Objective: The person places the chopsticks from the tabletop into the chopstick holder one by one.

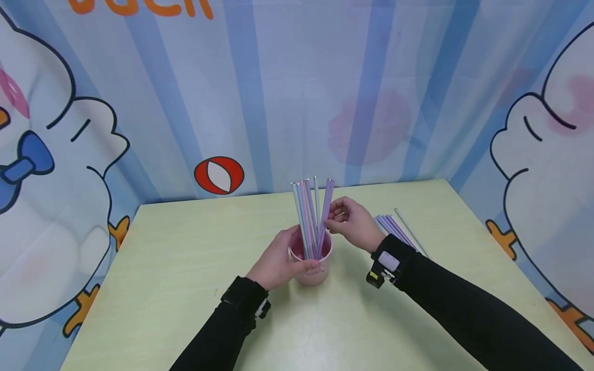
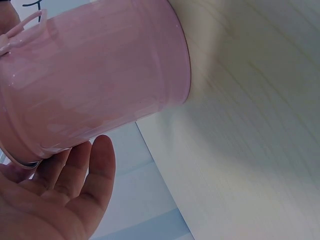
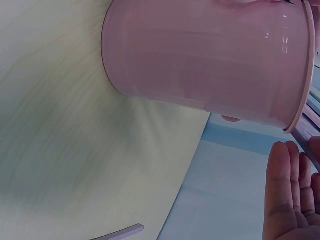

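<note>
Steadily enough, my left hand (image 1: 280, 260) was curled round the pink cylindrical container with a rolled rim (image 1: 313, 278), thumb across its near side and fingers around the other, probably because a light vessel full of tall contents could tip. It stood upright on the pale wood-grain tabletop (image 1: 162, 268), which I judged gave it a firm base. A bunch of slim, glossy sticks in pink, lilac and pale blue (image 1: 307, 216) leaned inside, their tops well above the rim, since they were much longer than the container was deep.

My right hand (image 1: 352, 224) was nearly closed, thumb and fingertips pinching a slim lilac stick (image 1: 327, 203) above the rim, likely for control over its slant; its lower end was inside the container, against the right side of the bunch. Beyond my right wrist lay a group of loose lilac sticks (image 1: 398, 228) and one pale stick (image 1: 410, 229), roughly alongside each other, perhaps so they were within easy reach. My sleeve hid their near ends.
</note>
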`<state>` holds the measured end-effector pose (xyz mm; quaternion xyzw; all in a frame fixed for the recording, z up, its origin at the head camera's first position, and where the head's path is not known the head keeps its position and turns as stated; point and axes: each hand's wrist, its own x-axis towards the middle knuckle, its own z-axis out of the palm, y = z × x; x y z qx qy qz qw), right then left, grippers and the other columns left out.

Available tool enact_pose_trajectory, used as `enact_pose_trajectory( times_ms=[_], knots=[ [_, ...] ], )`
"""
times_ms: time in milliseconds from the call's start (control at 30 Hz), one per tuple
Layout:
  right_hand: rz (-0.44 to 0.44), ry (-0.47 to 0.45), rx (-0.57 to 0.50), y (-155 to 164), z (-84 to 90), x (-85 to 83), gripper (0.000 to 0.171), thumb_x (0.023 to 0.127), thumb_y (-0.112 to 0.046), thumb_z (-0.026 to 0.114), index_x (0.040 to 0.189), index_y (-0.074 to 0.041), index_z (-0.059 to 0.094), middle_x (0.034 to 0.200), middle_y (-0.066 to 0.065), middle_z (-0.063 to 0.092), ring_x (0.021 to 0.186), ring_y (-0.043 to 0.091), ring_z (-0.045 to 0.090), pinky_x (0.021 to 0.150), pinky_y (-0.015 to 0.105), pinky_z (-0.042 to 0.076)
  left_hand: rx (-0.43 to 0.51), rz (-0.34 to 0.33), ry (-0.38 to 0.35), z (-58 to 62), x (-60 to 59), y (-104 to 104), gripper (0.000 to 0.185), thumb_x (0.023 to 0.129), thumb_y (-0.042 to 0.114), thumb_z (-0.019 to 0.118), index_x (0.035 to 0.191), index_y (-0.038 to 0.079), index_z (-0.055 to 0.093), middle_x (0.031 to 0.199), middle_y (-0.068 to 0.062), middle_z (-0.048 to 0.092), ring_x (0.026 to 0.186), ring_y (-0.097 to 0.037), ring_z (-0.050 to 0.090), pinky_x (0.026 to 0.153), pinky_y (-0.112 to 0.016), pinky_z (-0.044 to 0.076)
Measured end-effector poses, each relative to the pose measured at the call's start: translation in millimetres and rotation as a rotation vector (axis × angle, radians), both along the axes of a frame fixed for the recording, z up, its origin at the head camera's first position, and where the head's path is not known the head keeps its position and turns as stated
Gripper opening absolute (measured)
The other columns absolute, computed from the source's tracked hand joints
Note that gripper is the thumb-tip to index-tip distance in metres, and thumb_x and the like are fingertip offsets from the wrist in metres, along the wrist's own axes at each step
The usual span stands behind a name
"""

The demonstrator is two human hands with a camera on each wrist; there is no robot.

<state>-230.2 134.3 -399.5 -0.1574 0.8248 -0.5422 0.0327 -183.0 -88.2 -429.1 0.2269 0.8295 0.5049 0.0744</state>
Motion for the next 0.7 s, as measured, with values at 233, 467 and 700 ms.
enact_pose_trajectory(
  times_ms=[233,467,700],
  knots=[
    [0.007,0.008,-0.005,9,0.8,-1.8,0.029,0.091,-0.007,0.069,0.113,0.001,0.054,0.098,0.015,0.063,0.086,0.033,0.065,0.073,0.036,0.057,-0.033,0.018,0.007,-1.0,-0.1,0,0.081,0.075,0.041,0.082,0.144,0.026,0.043,0.133,0.008,0.051,0.122,-0.012,0.049,0.104,-0.045,0.039],
    [-0.039,0.064,0.097,40,1.8,-3.8,0.023,0.091,-0.01,0.068,0.109,0.001,0.059,0.092,0.012,0.064,0.08,0.026,0.065,0.07,0.033,0.057,-0.061,0.044,0.01,-0.9,0.6,1,0.079,0.075,0.041,0.083,0.143,0.026,0.045,0.132,0.008,0.052,0.122,-0.013,0.047,0.106,-0.045,0.036],
    [-0.106,0.107,0.23,88,-6.3,-11.5,0.02,0.094,-0.01,0.064,0.11,0.001,0.06,0.093,0.014,0.063,0.079,0.024,0.064,0.071,0.035,0.056,-0.08,0.065,-0.004,0.1,3.4,1,0.082,0.075,0.04,0.083,0.144,0.024,0.043,0.133,0.006,0.049,0.125,-0.018,0.044,0.106,-0.045,0.036]
  ],
)
